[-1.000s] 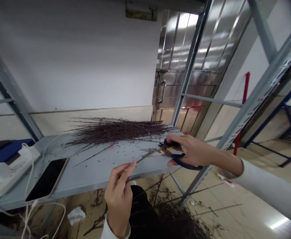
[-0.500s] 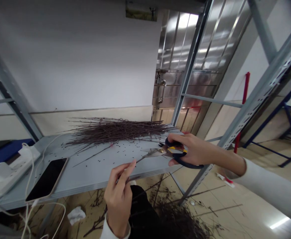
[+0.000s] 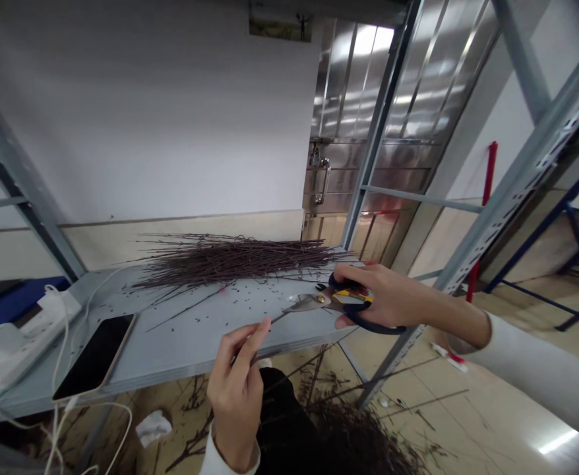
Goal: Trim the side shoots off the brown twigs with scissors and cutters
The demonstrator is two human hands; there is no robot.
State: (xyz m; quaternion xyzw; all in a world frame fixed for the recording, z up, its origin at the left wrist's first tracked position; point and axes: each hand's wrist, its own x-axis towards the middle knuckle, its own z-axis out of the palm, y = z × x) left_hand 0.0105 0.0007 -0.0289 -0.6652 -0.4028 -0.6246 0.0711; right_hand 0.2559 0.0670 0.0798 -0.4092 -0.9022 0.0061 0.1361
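Now the left hand (image 3: pixel 235 389) pinches a thin twig (image 3: pixel 275 318) at bottom middle, the right hand (image 3: pixel 386 300) grips scissors (image 3: pixel 319 302), so hold it still and snip gently.

Bright even light; glare on metal door (image 3: pixel 368 99); edges distorted.

Phone (image 3: pixel 94 356) beside white power strip (image 3: pixel 22 335)

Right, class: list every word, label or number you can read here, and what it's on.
None is readable.
Wall picture: too small and blurred.
Scissors in the right hand: no brand legible.
Twig in the left hand: unmarked.
Smartphone: screen dark, blank.
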